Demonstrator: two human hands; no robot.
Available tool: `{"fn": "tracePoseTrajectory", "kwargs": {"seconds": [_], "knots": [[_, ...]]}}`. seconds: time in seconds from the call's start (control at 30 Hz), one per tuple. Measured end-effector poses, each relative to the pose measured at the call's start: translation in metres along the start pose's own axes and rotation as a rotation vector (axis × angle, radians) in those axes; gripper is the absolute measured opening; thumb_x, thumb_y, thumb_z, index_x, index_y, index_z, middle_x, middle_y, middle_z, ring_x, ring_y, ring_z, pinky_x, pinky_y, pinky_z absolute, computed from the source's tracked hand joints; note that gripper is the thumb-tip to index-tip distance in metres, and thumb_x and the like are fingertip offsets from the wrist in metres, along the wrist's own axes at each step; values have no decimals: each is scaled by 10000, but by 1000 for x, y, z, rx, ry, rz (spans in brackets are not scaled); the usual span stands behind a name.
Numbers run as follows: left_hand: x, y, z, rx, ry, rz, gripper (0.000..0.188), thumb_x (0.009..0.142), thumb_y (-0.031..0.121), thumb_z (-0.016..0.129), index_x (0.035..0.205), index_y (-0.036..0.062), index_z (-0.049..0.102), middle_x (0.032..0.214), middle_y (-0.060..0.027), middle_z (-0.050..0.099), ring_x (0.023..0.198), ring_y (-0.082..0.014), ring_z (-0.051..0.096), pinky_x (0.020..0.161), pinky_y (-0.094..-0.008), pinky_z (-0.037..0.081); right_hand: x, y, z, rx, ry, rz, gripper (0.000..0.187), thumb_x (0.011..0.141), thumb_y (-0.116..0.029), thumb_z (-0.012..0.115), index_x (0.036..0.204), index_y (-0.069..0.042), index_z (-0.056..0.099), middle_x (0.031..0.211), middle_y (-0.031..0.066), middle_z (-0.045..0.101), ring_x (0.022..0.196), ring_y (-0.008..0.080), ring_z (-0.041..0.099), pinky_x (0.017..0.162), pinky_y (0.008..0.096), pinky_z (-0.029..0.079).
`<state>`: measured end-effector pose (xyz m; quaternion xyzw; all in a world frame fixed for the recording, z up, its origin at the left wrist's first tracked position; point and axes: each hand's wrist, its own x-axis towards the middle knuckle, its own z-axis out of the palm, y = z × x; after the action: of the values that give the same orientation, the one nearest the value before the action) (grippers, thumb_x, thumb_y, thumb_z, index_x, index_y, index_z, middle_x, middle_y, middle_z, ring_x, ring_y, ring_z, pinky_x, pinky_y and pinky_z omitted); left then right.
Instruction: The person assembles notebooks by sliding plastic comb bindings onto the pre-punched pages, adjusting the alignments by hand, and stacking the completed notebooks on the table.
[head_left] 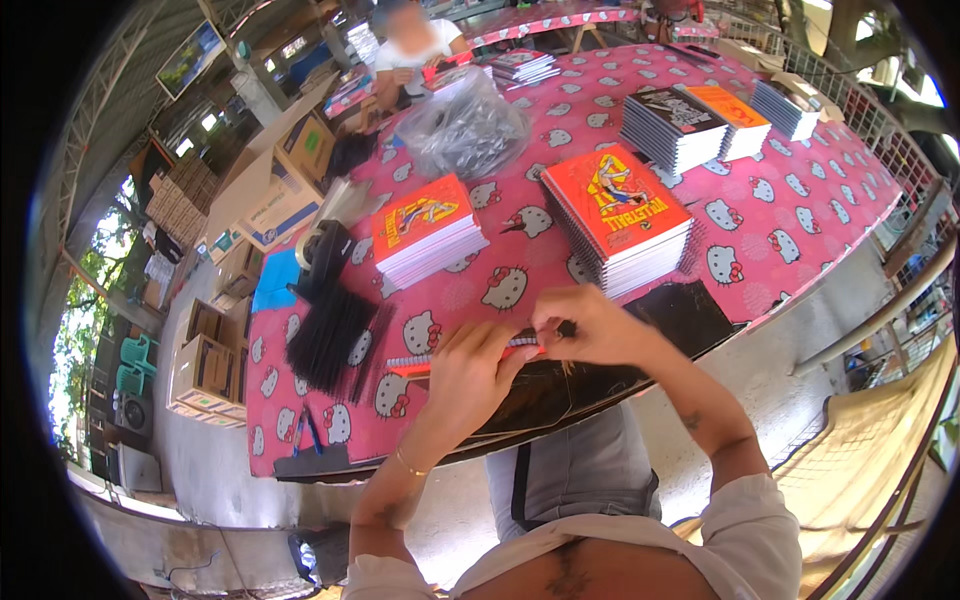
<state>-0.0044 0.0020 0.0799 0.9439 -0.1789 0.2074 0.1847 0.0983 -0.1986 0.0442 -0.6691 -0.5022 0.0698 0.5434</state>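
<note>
Red notebook (408,366) at the near edge of the table, between the two hands, coiled spine facing up. Left hand (470,362) closed over its middle, thumb on the near side, fingers on the far side. Right hand (592,325) curled, fingertips gripping the right end of the coiled edge – a small dark bit by the fingers, too small to identify. Left of the hands, a heap of black coils (335,340); nearer, a blue-handled tool (308,430). Farther off, a left stack of red notebooks (430,225) and a taller right stack (617,215). Beyond these, a clear plastic bag (465,125) – and, at the far left side, another person (418,50), seated, in white
</note>
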Motion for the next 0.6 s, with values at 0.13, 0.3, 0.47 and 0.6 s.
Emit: {"fn": "tracePoseTrajectory", "kwargs": {"seconds": [0.13,0.3,0.47,0.6], "knots": [[-5,-5,-5,42,1,47,186,856,127,758,1019,51,708,872,-141,706,787,-344,678,721,-431,523,-3,-2,39,-257,429,-62,180,743,70,681,872,-5,580,782,119,571,682,248,641,612,336,502],[36,-9,-71,127,149,211,287,817,-51,665,1090,17,724,934,-174,721,821,-358,690,748,-435,548,-23,-32,-3,-351,735,-124,265,858,-35,725,1114,-26,661,1025,163,684,950,352,691,843,429,537],[133,2,-36,-64,659,569,293,831,-57,650,1103,21,724,1102,-155,735,987,-331,691,863,-442,546,-79,25,-123,-911,978,147,522,920,-190,757,1378,-8,585,1332,241,638,1264,395,604,1026,436,488],[177,-45,77,-353,153,590,256,892,-13,649,1132,31,726,1222,-177,712,1222,-356,645,1082,-484,468,-83,54,-146,-507,709,376,491,931,-164,752,1361,26,611,1154,228,726,1078,285,709,941,383,530]]}}
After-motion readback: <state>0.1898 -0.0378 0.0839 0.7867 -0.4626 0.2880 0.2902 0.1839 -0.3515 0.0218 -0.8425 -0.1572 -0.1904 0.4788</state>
